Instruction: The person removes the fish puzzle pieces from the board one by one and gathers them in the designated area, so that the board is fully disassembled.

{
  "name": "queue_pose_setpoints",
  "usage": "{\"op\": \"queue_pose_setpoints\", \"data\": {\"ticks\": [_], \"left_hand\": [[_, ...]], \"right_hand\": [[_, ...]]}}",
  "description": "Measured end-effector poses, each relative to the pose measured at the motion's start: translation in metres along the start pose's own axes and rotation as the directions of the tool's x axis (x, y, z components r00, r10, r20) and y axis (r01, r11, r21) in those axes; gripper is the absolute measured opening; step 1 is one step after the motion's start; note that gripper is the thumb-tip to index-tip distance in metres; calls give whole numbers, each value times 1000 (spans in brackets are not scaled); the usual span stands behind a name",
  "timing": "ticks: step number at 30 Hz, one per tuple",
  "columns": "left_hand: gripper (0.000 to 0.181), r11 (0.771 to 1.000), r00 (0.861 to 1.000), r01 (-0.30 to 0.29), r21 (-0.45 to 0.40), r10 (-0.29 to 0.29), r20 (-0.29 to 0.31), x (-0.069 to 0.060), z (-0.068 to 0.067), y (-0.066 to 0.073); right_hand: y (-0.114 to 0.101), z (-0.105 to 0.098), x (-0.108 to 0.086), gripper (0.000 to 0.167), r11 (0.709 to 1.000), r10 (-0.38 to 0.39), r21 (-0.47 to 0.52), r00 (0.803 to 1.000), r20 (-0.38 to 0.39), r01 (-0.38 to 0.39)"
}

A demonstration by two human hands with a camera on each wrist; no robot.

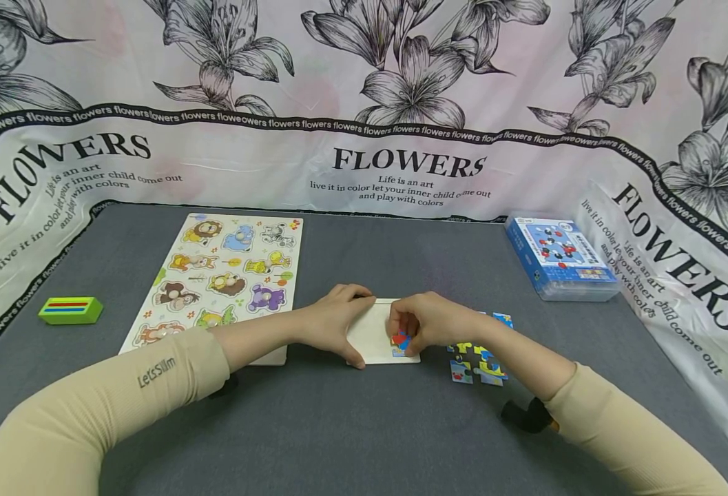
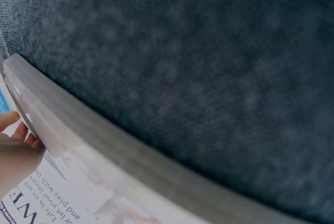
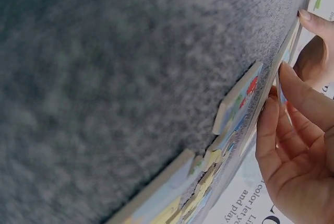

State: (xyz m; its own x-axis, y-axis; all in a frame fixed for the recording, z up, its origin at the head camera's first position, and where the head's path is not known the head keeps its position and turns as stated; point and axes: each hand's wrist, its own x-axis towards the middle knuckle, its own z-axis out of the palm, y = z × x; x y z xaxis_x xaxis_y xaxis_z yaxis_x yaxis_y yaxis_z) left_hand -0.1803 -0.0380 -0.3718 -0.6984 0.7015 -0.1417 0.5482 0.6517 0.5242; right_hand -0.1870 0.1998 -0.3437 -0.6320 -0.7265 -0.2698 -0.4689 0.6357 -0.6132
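A small white puzzle board (image 1: 372, 334) lies flat at the middle of the table. My left hand (image 1: 337, 322) grips it from the left, thumb at the near edge and fingers at the far edge. Over the board's near right corner, my right hand (image 1: 428, 320) pinches a red and blue puzzle piece (image 1: 401, 340), partly hidden by the fingers. In the right wrist view the right hand (image 3: 300, 151) has its thumb and fingertips at the board's edge. Several loose jigsaw pieces (image 1: 490, 375), blue and yellow, lie right of the board, partly under the right forearm.
A large animal puzzle board (image 1: 230, 258) lies on the left, partly under the left forearm. Beyond it sits a green block with coloured stripes (image 1: 71, 311). A blue box (image 1: 562, 258) stands at the back right. A flower-printed cloth (image 1: 246, 158) hangs behind the grey table (image 1: 314, 427).
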Motion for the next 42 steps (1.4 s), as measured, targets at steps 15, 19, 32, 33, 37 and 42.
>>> {"op": "queue_pose_setpoints", "data": {"ticks": [15, 19, 32, 33, 37, 42], "left_hand": [[110, 1000, 1000, 10, 9, -10, 0, 0, 0, 1], [110, 1000, 1000, 11, 21, -11, -2, 0, 0, 1], [109, 1000, 1000, -10, 25, 10, -4, 0, 1, -2], [109, 1000, 1000, -10, 26, 10, -4, 0, 1, -2], [109, 1000, 1000, -10, 28, 10, -3, 0, 1, -2], [110, 999, 1000, -12, 31, 12, -1, -1, 1, -1]], "right_hand": [[6, -11, -9, 11, 995, 1, 98, 1000, 28, -4], [11, -17, -17, 15, 993, 27, 119, 1000, -1, -27], [35, -34, -48, 18, 989, 87, 127, 995, -47, -80], [37, -35, -51, 18, 987, 96, 130, 994, -48, -89], [42, -40, -62, 18, 985, 112, 140, 992, -55, -103], [52, -44, -76, 17, 983, 113, 152, 992, -64, -102]]}}
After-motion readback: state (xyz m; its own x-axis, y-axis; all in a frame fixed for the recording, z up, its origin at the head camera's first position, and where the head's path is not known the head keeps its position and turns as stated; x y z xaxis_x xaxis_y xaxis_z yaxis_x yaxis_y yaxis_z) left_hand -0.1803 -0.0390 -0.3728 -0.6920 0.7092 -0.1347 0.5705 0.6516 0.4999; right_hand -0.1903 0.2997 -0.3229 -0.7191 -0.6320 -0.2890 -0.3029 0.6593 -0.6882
